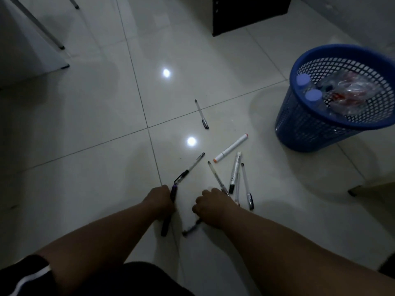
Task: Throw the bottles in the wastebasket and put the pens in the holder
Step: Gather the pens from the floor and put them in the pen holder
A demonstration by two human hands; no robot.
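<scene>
i am crouching over a pale tiled floor (89, 116) in dim light, both arms reaching down in front of me. my left hand (159, 199) is curling closed around a dark marker with a purple tip (170, 212), which is sticking out of my fist at both ends, the lower end resting near the floor. my right hand (210, 207) is pressing down on the tiles with fingers bent, and a dark pen (192, 228) is poking out below it; i cannot tell whether i am really gripping it or only covering it. the two hands are sitting close together but not touching.

the rest of the pens are lying scattered just beyond my knuckles: a clear pen with a black grip (189, 169) is angling up from my left hand, a thin clear pen (215, 175) is running under my right fingers, a white marker with a black cap (235, 171) and another clear pen (246, 185) are lying beside it, a white marker with orange ends (232, 148) is resting a little further out, and one clear pen (201, 113) is lying alone across a tile seam.

the blue mesh wastebasket (303, 127) is standing off to my right, well apart from the pens, with two lilac-capped bottles (308, 87) and crumpled clear plastic (350, 92) sitting inside it.
</scene>
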